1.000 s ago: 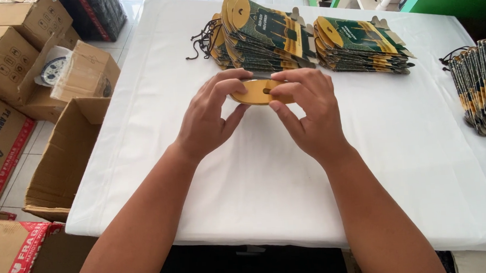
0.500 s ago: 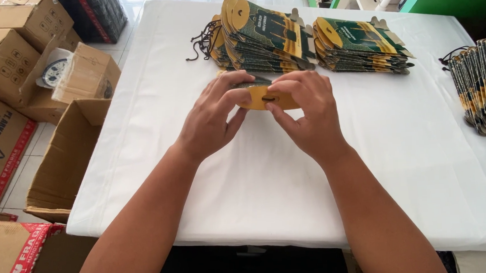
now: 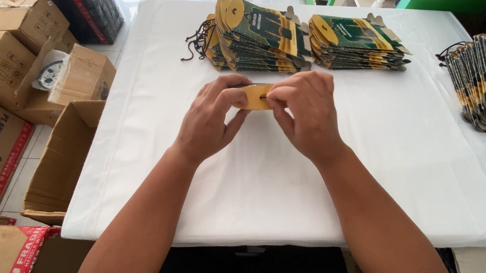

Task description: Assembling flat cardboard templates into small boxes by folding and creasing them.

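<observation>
Both of my hands hold one small flat cardboard piece [image 3: 256, 98], yellow with a small slot, just above the white table [image 3: 256, 175]. My left hand [image 3: 211, 119] pinches its left end with thumb and fingers. My right hand [image 3: 306, 113] pinches its right end, and the fingertips cover most of the piece. Behind my hands lies a stack of flat green-and-yellow cardboard packages [image 3: 259, 37] with dark cords at its left side.
A second stack of green-and-yellow packages [image 3: 358, 42] lies at the back right, and a third pile [image 3: 484, 82] at the right edge. Left of the table on the floor stand an open cardboard box [image 3: 59, 164] and several closed cartons [image 3: 7, 49].
My hands have closed in further over the yellow piece, so less of it shows. They stay in the same spot above the table.
</observation>
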